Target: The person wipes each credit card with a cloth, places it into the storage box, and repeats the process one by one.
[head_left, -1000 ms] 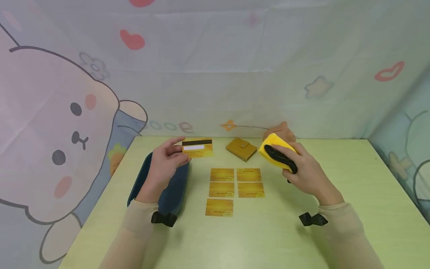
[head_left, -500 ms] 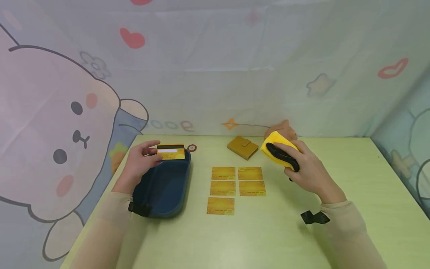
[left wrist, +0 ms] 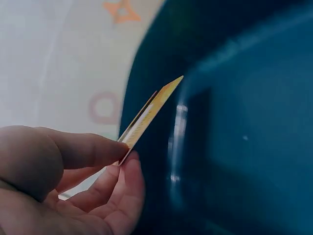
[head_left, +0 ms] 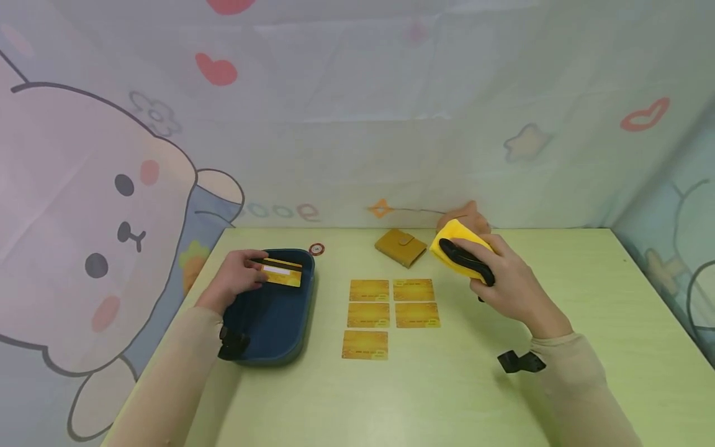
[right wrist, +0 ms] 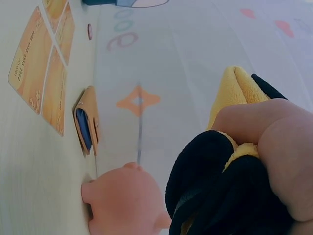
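Over the far end of a dark blue tray (head_left: 290,338), my left hand (head_left: 237,276) pinches a yellow bank card (head_left: 285,276) between thumb and fingers. Its side with the black stripe and white strip faces me. In the left wrist view the card (left wrist: 151,120) slants up from the fingertips, beside the tray's inner wall. My right hand (head_left: 511,285) grips a bunched yellow cloth with black parts (head_left: 460,239), raised over the table's right half. In the right wrist view the cloth (right wrist: 239,90) looks plush, with dark folds below the fingers.
Several yellow cards (head_left: 365,345) lie face up in two columns mid-table. Behind them sits a tan snap wallet (head_left: 400,247). A red-and-white chip (head_left: 316,249) lies by the tray's far corner. A pink piggy bank (right wrist: 129,200) stands against the back curtain, partly behind the cloth.
My left hand has carried the card leftward from beyond the tray's right side, then lowered it over the tray, uncovering the chip. The right hand stays nearly still with the cloth.
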A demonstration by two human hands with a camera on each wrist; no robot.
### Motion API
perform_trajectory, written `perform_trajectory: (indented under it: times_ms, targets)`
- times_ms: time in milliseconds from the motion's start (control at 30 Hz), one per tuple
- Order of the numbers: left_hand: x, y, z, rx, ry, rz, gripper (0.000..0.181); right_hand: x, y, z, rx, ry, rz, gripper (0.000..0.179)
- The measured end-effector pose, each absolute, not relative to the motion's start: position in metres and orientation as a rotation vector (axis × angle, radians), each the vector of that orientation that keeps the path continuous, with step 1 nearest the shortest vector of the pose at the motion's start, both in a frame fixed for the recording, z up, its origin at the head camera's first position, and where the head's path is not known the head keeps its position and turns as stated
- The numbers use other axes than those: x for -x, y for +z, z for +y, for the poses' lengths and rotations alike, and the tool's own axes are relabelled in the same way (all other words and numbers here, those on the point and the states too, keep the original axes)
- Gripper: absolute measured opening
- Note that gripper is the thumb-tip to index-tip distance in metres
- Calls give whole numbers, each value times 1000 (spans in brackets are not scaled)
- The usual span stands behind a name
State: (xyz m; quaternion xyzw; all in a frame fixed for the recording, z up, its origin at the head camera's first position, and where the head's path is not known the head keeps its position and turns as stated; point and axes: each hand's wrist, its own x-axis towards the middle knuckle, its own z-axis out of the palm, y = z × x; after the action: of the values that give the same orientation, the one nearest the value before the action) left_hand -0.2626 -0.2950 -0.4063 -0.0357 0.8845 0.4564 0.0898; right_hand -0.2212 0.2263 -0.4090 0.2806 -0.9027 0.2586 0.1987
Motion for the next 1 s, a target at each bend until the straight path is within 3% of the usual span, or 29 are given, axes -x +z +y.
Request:
perform_trajectory:
  times_ms: [400, 1000]
  targets:
    - [275, -423, -288, 95, 1110, 2731, 53, 222, -410, 226, -793, 703, -2511, 81]
    - [284, -422, -287, 224, 1054, 2669, 60, 221, -409, 225, -799, 707, -2518, 80]
